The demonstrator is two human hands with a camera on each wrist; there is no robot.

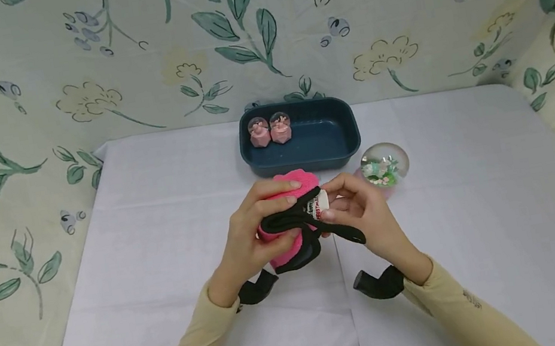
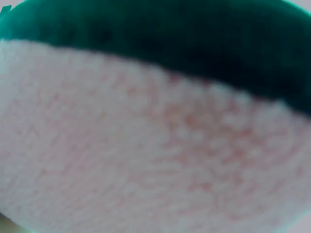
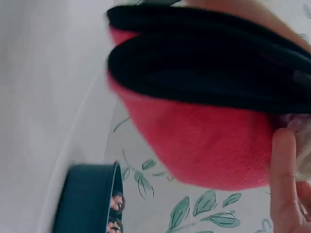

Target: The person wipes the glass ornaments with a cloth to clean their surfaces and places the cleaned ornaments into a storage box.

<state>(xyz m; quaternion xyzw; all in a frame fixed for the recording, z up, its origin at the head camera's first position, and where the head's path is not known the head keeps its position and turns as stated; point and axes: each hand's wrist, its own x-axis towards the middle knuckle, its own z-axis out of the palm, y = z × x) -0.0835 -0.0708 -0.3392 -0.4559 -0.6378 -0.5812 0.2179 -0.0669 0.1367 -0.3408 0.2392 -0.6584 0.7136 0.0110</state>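
Note:
My left hand grips a folded pink fuzzy cloth with thick black edging, thumb below and fingers over the top. A black loop hangs toward the right hand. Tucked against the cloth is a small white object with lettering, mostly hidden; my right hand pinches it at its right side. In the right wrist view, the cloth bulges below the black edging, and a right-hand finger lies beside the pale object. Close-up pinkish pile fills the left wrist view.
Behind the hands stands a dark blue tray with two small pink-based globes, a left one and a right one. A larger snow globe on a pink base stands beyond the right hand. White cloth covers the table.

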